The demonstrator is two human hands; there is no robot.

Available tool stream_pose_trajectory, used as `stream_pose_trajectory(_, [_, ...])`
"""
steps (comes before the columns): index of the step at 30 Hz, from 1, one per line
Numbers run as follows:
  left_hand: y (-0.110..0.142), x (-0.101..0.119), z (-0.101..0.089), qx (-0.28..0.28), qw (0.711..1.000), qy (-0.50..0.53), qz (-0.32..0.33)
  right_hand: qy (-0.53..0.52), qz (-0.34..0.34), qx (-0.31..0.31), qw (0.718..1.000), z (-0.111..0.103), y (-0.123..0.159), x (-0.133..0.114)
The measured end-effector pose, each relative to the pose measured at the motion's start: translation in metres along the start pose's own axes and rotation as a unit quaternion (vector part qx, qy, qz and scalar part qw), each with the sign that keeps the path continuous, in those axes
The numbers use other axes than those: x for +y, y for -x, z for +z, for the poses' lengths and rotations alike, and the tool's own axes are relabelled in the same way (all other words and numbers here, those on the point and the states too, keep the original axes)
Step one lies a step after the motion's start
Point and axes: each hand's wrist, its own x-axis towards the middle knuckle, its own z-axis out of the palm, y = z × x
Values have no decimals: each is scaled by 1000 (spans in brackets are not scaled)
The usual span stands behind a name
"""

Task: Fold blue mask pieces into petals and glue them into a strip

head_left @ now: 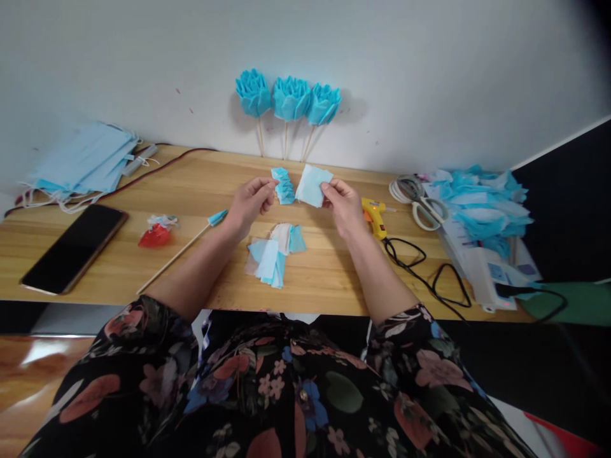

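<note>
My right hand (341,200) pinches a pale blue square of thin fabric (312,184) between thumb and fingers, raised over the table. My left hand (252,200) is closed, thumb against fingertips; whether anything is between them is hidden. Right beside those fingertips lies a row of folded blue petals (285,187). Nearer my body is a loose fan of blue and white fabric pieces (272,257). By my left forearm rests a wooden stick (179,257) with a blue wrapped tip. Three blue fabric flowers (291,98) on sticks lean against the wall at the back.
Flat face masks (86,159) are stacked at the back left, behind a phone (76,248) and a small red packet (156,234). To the right are a yellow glue gun (376,217) with its cord, scissors (427,212), a blue fabric heap (487,203) and a power strip (489,277).
</note>
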Motion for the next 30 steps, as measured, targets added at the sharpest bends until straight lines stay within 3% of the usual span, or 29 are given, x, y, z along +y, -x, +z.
stream_pose_trajectory(4, [2, 3, 1, 0, 1000, -2, 3, 83, 14, -40, 996, -18, -9, 1])
stream_pose_trajectory(6, [2, 3, 2, -1, 1000, -1, 6, 179, 3, -59, 982, -24, -10, 1])
stream_pose_trajectory(8, [2, 3, 2, -2, 1000, -2, 6, 325, -26, -57, 944, -26, -8, -1])
stream_pose_trajectory(11, [1, 2, 2, 1, 1000, -4, 2, 529, -60, -36, 846, -22, 0, -8])
stream_pose_trajectory(12, [1, 2, 2, 3, 1000, -5, 3, 567, -66, -30, 821, -19, 3, -12])
stream_pose_trajectory(14, [1, 2, 2, 7, 1000, -4, 6, 598, -93, -23, 796, -15, 8, -18])
stream_pose_trajectory(17, [0, 1, 3, 8, 1000, -9, 8, 567, -180, -41, 803, -10, 12, -24])
stream_pose_trajectory(19, [0, 1, 3, 7, 1000, -18, 8, 520, -219, -99, 819, -7, 13, -25])
stream_pose_trajectory(24, [0, 0, 3, 2, 999, -39, 10, 415, -217, -261, 844, 3, 21, -22])
stream_pose_trajectory(27, [1, 1, 3, 1, 999, -44, 14, 380, -228, -307, 842, 12, 28, -19])
stream_pose_trajectory(30, [2, 2, 4, -3, 999, -50, 14, 366, -265, -356, 818, 22, 33, -13])
